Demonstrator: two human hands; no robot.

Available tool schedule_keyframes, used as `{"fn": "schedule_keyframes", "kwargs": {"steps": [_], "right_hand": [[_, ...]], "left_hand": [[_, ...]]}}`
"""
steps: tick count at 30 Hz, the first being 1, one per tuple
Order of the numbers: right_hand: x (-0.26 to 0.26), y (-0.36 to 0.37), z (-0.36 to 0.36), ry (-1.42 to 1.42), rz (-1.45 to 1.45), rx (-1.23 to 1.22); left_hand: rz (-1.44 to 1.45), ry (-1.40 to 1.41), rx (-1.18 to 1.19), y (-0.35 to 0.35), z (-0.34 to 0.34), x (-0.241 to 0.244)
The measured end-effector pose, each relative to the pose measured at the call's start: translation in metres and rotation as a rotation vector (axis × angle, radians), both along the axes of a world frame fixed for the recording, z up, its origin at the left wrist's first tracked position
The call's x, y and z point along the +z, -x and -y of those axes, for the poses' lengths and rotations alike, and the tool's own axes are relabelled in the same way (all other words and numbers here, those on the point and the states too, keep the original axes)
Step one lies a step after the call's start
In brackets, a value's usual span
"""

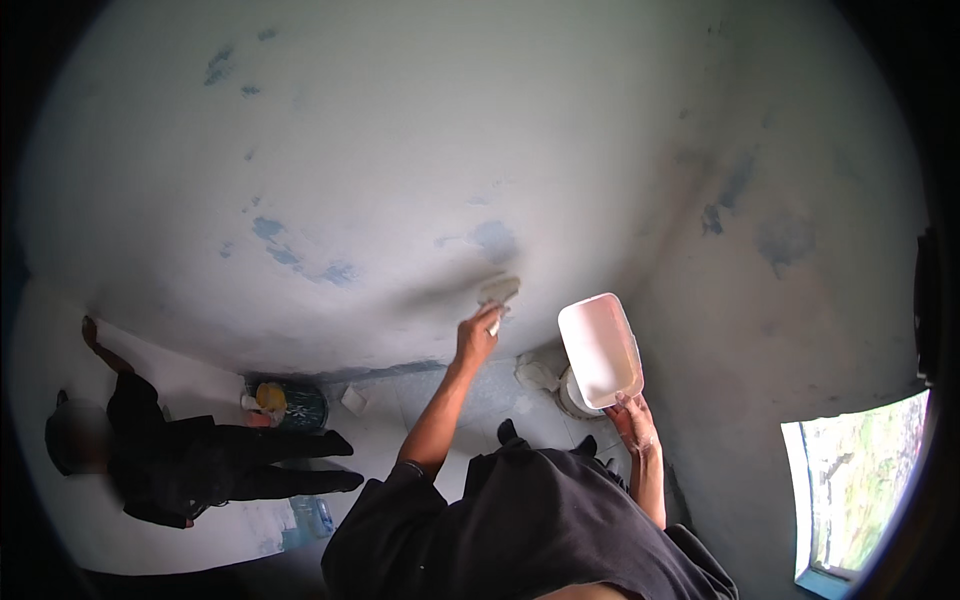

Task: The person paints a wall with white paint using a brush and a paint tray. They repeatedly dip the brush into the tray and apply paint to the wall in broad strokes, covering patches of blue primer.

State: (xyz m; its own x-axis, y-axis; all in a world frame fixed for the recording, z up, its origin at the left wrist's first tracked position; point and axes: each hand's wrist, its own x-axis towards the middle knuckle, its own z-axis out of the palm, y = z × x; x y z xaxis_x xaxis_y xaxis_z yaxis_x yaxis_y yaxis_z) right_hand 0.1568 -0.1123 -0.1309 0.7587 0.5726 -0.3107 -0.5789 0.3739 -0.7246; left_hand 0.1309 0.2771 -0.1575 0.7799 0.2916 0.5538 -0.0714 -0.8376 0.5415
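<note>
My left hand [478, 337] is closed around a pale, flat scraper [500, 291], its blade at or close to the wall [390, 165]. The wall is off-white with rough blue-grey patches, one just above the blade. My right hand [632, 420] grips the lower edge of a white rectangular plastic tub [600, 349], tilted so that its inside shows. Pale smears mark the wrist and fingers of that hand. Whether the blade touches the wall I cannot tell.
A round bucket [576, 394] stands on the tiled floor [442, 397] beneath the tub. At the left, a co-worker [172, 457] in dark clothes reaches to a wall, near a dark green container [304, 405] and a yellow pail [270, 395]. A window [862, 487] is at the lower right.
</note>
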Motion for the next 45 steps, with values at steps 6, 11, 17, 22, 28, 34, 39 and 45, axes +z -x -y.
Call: {"fn": "schedule_keyframes", "kwargs": {"steps": [6, 11, 17, 22, 28, 34, 39, 45], "right_hand": [[0.002, 0.0, 0.001, -0.003, -0.01, -0.008], [-0.004, 0.005, 0.003, -0.008, -0.043, -0.019], [-0.003, 0.006, 0.0, -0.007, -0.055, -0.033], [0.003, 0.005, -0.002, 0.014, -0.059, -0.037], [0.018, 0.002, 0.0, 0.022, -0.007, -0.013], [0.006, 0.005, 0.003, 0.009, -0.021, -0.028], [0.0, 0.003, 0.0, -0.007, -0.049, -0.015], [0.008, 0.003, -0.002, -0.006, -0.026, 0.001]], "left_hand": [[0.492, -0.036, 0.09, 0.007, -0.035, 0.201], [0.993, -0.37, 0.493, -0.002, -0.047, 0.304], [0.508, -0.329, 0.269, -0.042, -0.02, 0.156], [0.101, -0.182, 0.053, -0.04, 0.042, 0.001], [0.083, 0.183, 0.164, -0.038, 0.013, -0.047], [0.516, -0.011, 0.126, 0.009, -0.034, 0.156], [0.824, -0.181, 0.453, 0.014, -0.027, 0.195], [0.404, -0.159, 0.225, -0.014, 0.007, 0.05]]}}
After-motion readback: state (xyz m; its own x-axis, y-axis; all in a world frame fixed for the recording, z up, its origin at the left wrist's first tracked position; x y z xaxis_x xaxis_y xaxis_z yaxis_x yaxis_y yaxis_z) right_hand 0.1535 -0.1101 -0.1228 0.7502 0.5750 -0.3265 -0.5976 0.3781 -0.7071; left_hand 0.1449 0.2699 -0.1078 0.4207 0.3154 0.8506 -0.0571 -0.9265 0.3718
